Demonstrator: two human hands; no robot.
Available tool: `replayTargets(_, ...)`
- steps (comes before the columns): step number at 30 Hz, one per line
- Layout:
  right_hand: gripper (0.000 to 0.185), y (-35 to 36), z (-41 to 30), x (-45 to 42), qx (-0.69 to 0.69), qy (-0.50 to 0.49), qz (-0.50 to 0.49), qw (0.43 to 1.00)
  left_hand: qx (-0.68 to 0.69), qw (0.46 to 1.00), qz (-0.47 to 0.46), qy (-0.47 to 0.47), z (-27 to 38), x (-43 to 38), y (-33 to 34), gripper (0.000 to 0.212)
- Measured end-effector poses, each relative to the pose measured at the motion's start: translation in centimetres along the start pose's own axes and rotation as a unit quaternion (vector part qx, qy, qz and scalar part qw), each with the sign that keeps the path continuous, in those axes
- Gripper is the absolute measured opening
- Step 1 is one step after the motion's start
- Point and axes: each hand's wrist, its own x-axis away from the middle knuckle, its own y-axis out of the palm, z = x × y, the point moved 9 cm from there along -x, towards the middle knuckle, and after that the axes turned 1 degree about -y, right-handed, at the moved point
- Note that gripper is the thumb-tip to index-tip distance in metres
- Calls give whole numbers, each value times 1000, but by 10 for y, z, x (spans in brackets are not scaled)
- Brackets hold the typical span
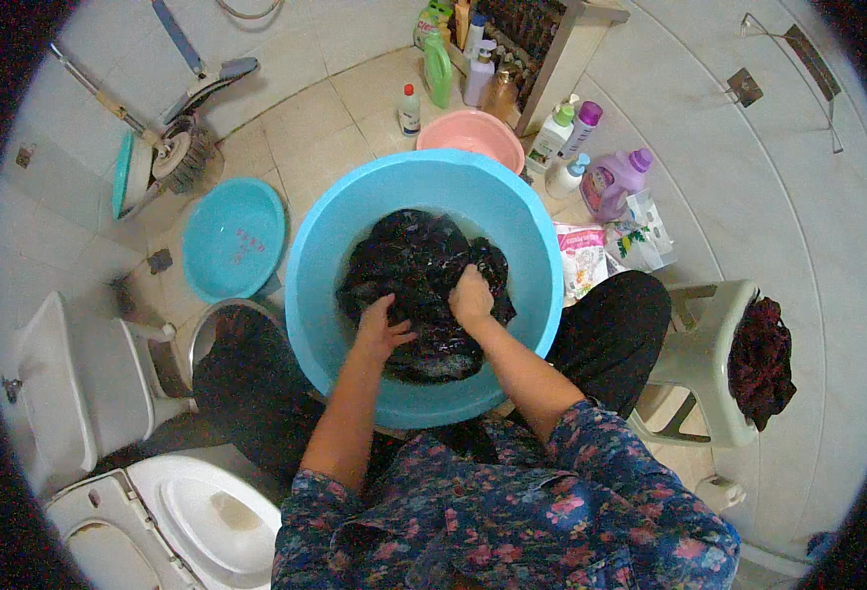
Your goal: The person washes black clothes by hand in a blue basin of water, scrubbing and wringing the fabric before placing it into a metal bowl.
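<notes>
A large blue plastic basin (422, 409) stands between my knees. Wet black cloth (407, 254) lies bunched in a little water inside it. With fingers curled in, my right hand (471, 299) grips a fold of the cloth at the right of the pile. Lower and to the left, my left hand (383, 332) rests at the cloth with its thumb and fingers spread, and nothing shows in its grasp. Some foam shows at the pile's near edge.
Beyond the basin sit a pink basin (470, 136) and several bottles, among them a purple detergent jug (610, 184). A smaller turquoise basin (232, 240) lies left, above a toilet (212, 516). At right, dark red cloth (761, 365) hangs on a plastic stool (706, 369).
</notes>
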Motion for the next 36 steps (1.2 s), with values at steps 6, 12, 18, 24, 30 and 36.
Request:
replayTargets(6,29,28,-45,32,-205,-8,-182,962,-14,999,-38,-8,-10,-2,-1,44)
replayTargets(12,27,3,-89,52,-737,189,-407,505,55,992,-108,-26,-1,7,25,38)
replayTargets(18,28,-8,-85,40,-763,203,-346,506,116,982,-142,-45,-25,-39,6,39)
replayTargets(24,29,40,-39,19,-632,108,-326,694,6,981,43,189,54,11,-4,37)
replayTargets(30,38,10,-85,61,-735,128,-426,512,241,942,-212,99,64,36,44,34)
replayTargets(36,16,-1,-68,35,-605,4,-194,772,234,954,-169,78,52,26,31,44)
